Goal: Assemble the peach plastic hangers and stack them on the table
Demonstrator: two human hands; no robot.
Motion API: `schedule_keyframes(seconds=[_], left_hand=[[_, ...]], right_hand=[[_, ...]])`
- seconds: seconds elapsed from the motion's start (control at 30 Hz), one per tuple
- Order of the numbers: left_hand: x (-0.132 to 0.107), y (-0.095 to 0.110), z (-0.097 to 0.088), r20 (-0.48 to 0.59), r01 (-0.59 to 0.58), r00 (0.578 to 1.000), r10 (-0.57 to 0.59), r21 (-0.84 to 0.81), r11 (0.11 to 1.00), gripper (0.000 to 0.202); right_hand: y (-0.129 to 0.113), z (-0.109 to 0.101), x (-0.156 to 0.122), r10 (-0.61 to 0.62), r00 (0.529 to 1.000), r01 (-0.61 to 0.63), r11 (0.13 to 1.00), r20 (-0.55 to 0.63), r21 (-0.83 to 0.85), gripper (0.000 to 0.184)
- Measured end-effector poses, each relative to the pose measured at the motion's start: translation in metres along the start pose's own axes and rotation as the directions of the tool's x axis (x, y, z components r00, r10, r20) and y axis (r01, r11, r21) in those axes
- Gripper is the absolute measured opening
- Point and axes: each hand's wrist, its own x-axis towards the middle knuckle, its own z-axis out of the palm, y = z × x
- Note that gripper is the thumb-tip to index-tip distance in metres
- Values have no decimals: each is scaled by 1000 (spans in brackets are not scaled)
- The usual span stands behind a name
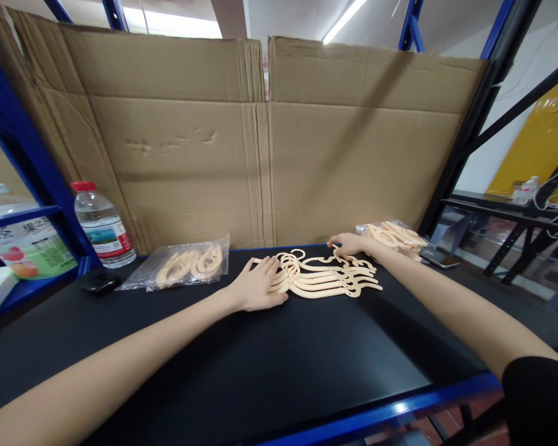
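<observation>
Several beige clothes hangers (318, 285) with curved arms and hooked ends lie in an overlapping row on the black tabletop. My left hand (256, 286) rests palm down with its fingers stretched over the left ends of the row. At the far right of the row, my right hand (348, 243) has its fingers bent round the end of a beige hanger; its fingertips are partly hidden.
A clear bag of beige hangers (190, 266) lies left, another hanger bag (393, 237) right, beside a phone (439, 257). A red-capped water bottle (103, 226) and a black object (100, 283) stand left. Cardboard (190, 155) walls the back.
</observation>
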Motion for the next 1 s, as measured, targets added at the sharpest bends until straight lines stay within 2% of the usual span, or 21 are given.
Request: schedule_keyframes(seconds=[0.1,0.2,0.33,0.43,0.57,0.67,0.8,0.87,1.0], left_hand=[[14,-4,2,2,-6,1000,6,-14,1000,99],[15,-4,5,-33,-14,999,13,-19,1000,95],[1,-2,6,-73,-28,997,26,-22,999,85],[-9,0,7,-87,-32,996,29,-26,999,79],[-18,1,11,-133,-30,991,24,-42,999,76],[-20,2,13,-161,-54,986,46,-49,997,72],[-20,1,14,-194,-77,979,64,-60,995,68],[-20,1,14,-203,-83,977,69,-62,995,67],[-21,1,14,-199,-80,978,69,-51,995,67]], right_hand=[[-12,4,0,-68,996,69,997,-66,24,35],[-19,10,1,-75,997,76,997,-29,28,21],[-16,13,6,30,999,-31,1000,28,2,25],[-10,9,9,156,988,-155,988,22,-20,28],[-2,2,8,337,941,-335,941,35,-52,31],[1,-1,6,429,891,-424,903,147,-68,34],[-1,0,6,456,835,-456,887,308,-77,30],[-3,2,8,431,839,-432,899,332,-74,30],[-7,4,11,321,911,-318,947,260,-56,31]])
